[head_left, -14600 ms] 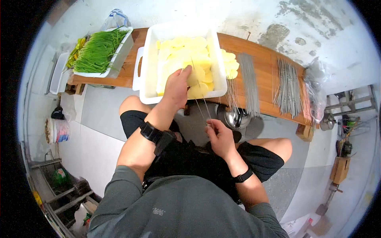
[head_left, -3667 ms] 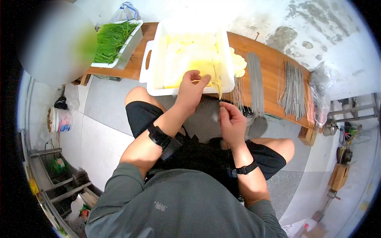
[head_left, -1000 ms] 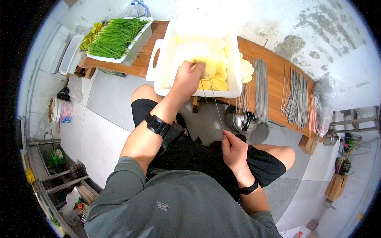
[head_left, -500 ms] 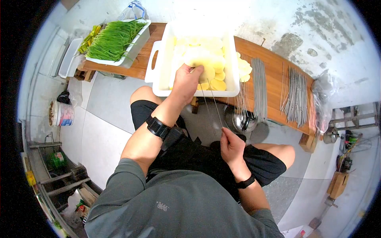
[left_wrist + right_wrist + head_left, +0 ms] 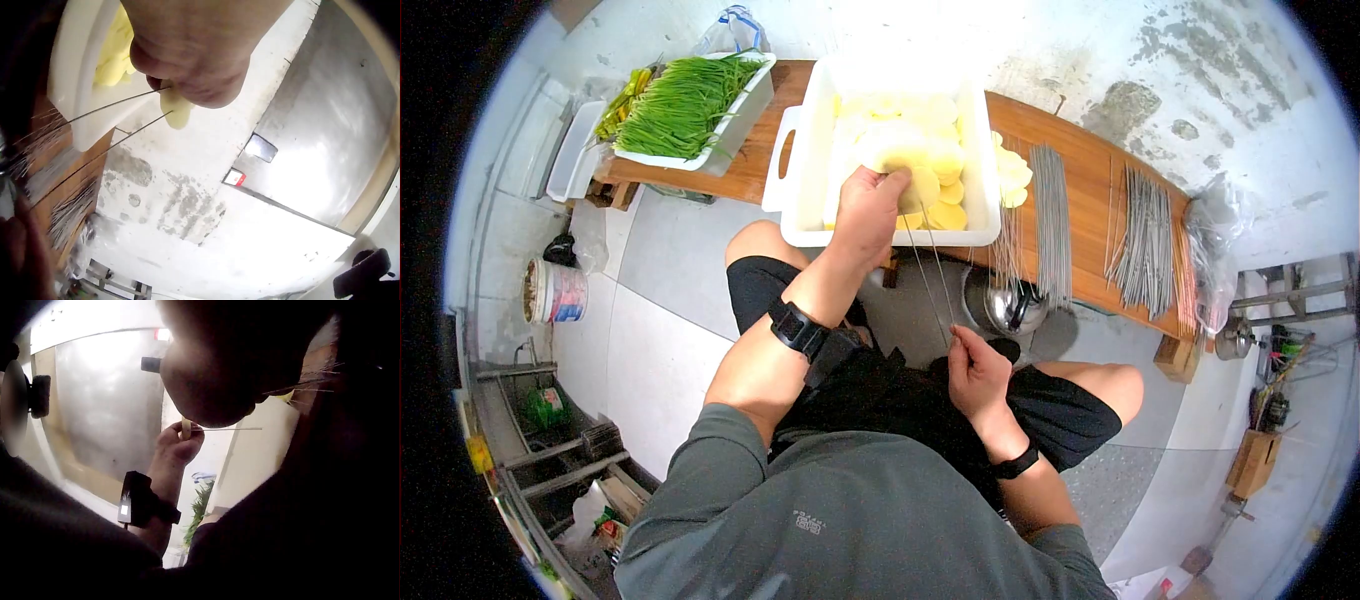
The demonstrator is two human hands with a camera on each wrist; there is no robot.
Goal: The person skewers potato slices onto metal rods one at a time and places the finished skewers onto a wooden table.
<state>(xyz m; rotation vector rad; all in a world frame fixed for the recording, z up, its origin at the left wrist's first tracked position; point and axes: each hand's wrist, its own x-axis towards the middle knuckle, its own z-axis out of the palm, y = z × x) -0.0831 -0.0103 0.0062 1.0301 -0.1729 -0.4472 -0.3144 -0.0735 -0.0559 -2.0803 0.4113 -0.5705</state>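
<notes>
My left hand point(image 5: 866, 215) pinches a pale yellow potato slice point(image 5: 920, 188) over the front of a white plastic tub point(image 5: 800, 238) full of such slices. In the left wrist view the slice point(image 5: 177, 112) stands out below the fingers, with two thin metal skewers point(image 5: 94, 153) reaching it. My right hand point(image 5: 980, 372), lower and to the right, grips the skewers point(image 5: 928, 285) near their other ends, thumb on top. Between the hands the skewers run bare, side by side and slightly apart. The right wrist view shows the right hand point(image 5: 206, 387) dark and close up, its fingertips mostly hidden.
On the wooden bench point(image 5: 1090, 215), right of the tub, lie a small pile of slices point(image 5: 1012, 175) and bundles of skewers point(image 5: 1052, 225). A tub of green chives point(image 5: 685, 115) stands at the left. Below the bench is a metal pot point(image 5: 1012, 308).
Earlier the hands were close together at the tub's right front corner, slices on the skewers. Now they are farther apart with a slice at the skewers' far ends. Lately the right hand shifted slightly left.
</notes>
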